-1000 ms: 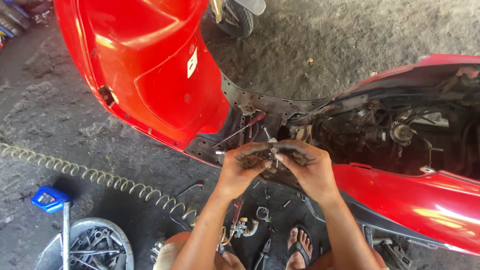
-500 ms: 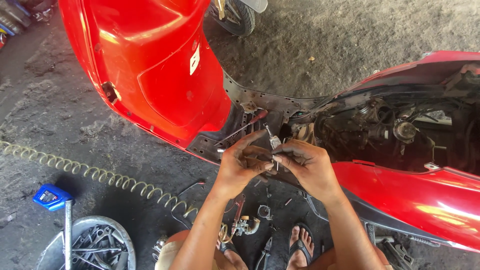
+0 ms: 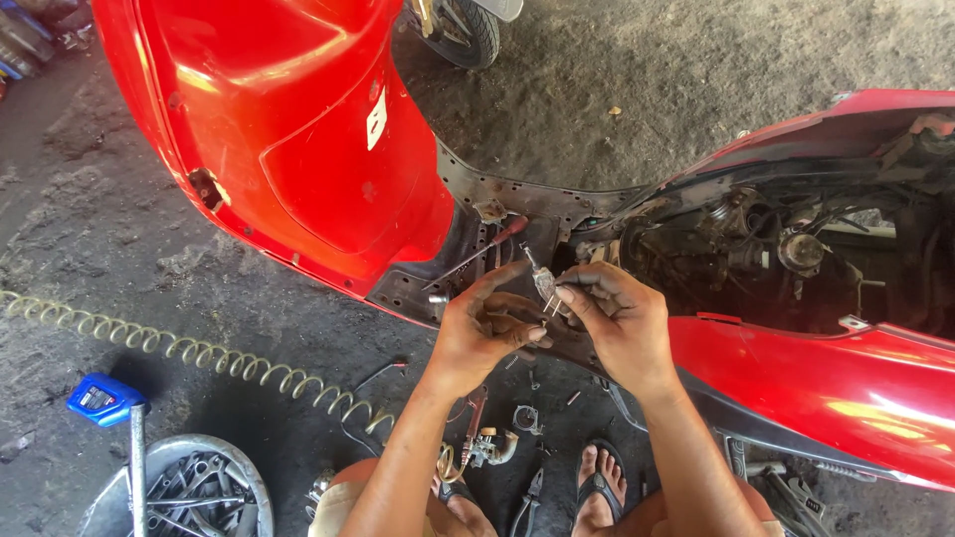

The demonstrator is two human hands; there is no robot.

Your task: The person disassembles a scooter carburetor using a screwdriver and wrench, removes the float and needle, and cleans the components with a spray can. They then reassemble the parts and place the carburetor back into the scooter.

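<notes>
Gritty floor beneath red scooter; both greasy hands, left and right, pinch a small metal part, which could slip and vanish among loose bits below.

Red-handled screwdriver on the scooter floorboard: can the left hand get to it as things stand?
Probably yes. The screwdriver lies uncovered just above the left hand, nothing between them. But that hand's fingers share a small metal part with the right hand.

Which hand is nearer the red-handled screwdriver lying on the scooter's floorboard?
Left. The left hand sits just below the screwdriver; the right hand is farther off to its right.
</notes>
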